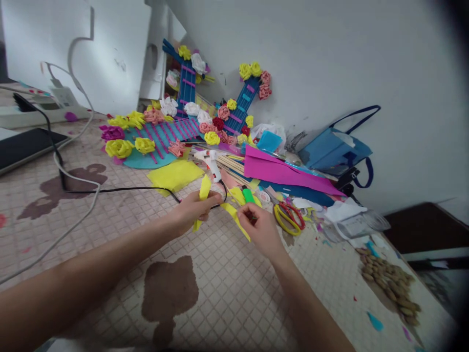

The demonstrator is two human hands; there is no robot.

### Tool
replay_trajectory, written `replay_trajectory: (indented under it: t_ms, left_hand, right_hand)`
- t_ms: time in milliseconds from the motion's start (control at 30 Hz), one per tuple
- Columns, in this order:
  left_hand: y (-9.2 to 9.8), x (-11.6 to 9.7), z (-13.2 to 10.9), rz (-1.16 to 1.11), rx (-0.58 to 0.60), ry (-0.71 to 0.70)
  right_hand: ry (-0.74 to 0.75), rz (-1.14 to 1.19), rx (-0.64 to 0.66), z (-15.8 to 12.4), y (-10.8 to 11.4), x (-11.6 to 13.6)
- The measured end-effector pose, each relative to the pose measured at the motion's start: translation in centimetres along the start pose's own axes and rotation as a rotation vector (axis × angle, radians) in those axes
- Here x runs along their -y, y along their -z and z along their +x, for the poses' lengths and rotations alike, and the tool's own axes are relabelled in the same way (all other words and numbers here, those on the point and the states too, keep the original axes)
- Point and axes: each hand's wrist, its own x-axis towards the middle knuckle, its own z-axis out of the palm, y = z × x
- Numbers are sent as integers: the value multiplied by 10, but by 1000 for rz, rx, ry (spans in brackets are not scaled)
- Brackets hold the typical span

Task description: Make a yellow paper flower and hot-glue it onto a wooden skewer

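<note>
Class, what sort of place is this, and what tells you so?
Probably a craft worktable, whether at home or elsewhere I cannot tell: on it are a white glue gun, a magenta sheet and yellow handmade-looking flowers.

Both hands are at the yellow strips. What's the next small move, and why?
Probably ease the right hand toward the left hand, bringing the lower yellow strip to the upper yellow strip. The left hand pinches the upper one; the lower runs by the right fingertips, though their grip is unclear, and a gap separates the hands.
</note>
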Motion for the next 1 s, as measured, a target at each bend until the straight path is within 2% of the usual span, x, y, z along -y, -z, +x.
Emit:
replay_trajectory:
  t_ms: [100, 200, 333, 433, 533, 700, 833, 933, 1000]
  left_hand:
    - [-1, 0, 2, -194, -15, 34]
    - [-3, 0, 3, -330, 22, 138]
    - [-6, 2, 2, -408, 34, 156]
    - [-8, 7, -1, -388, 64, 116]
    - [-11, 11, -4, -314, 103, 139]
    - [-16, 14, -7, -352, 227, 197]
    - [-18, 16, -9, -411, 279, 167]
    - [-19, 18, -10, -423, 296, 117]
    - [-20, 21, -11, -420, 246, 102]
  right_hand:
    - [-85, 284, -42, 0, -2, 1]
    - [-167, 552, -115, 0, -10, 4]
    - [-209, 761, -187, -1, -24, 14]
    - [-211, 783, -146, -2, -36, 18]
    - [-212, 771, -68, -2, -46, 15]
    - [-219, 689, -74, -2, -56, 10]
    - [-179, 684, -67, -1, -56, 13]
    - [-164, 666, -63, 1, -55, 13]
    - [-148, 619, -62, 2, -55, 11]
